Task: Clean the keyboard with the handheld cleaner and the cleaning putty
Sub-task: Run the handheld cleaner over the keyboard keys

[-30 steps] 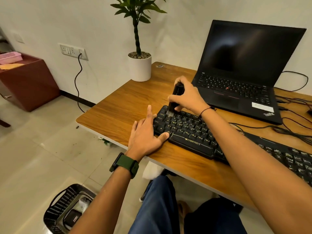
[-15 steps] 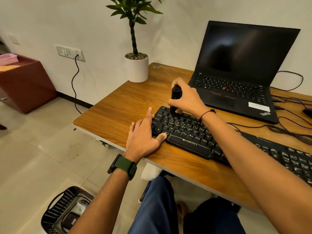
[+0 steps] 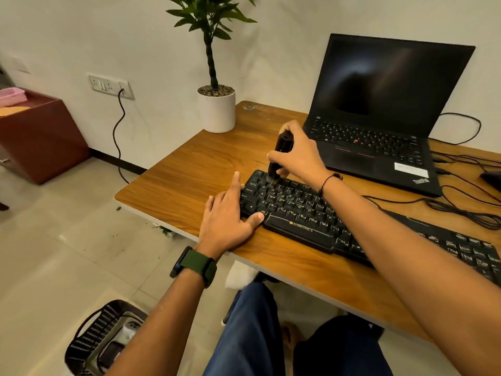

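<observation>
Cleaner [image 3: 282, 153] shifted right | black keyboard [image 3: 292, 213] (gold legends) | brush touching keys

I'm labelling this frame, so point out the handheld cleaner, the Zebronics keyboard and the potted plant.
handheld cleaner [image 3: 282, 144]: head view, upper body.
Zebronics keyboard [image 3: 301, 227]: head view, spacebar.
potted plant [image 3: 216, 112]: head view, white pot wall.

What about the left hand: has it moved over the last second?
No. The left hand still rests flat against the left end of the keyboard, thumb on its front-left keys, as before.
</observation>
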